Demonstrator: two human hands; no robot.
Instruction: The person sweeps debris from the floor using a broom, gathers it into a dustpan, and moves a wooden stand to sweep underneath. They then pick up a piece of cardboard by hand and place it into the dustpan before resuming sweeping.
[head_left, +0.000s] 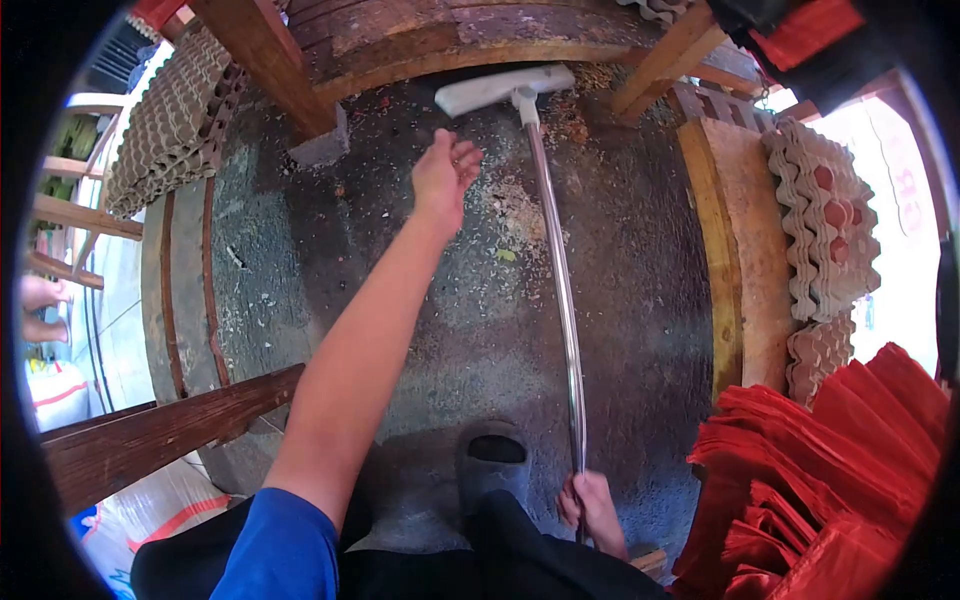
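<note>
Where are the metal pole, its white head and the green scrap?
Metal pole [565, 300]: head view, mid-shaft.
White head [480, 93]: head view, left half.
Green scrap [506, 255]: head view, its middle.

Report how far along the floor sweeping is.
Partway, it seems. Done: the floor nearest the person looks mostly free of scraps. In hand: the right hand grips the metal pole, its white head at the far end. Remaining: pale debris scattered mid-floor and beside the far wooden edge.
</note>
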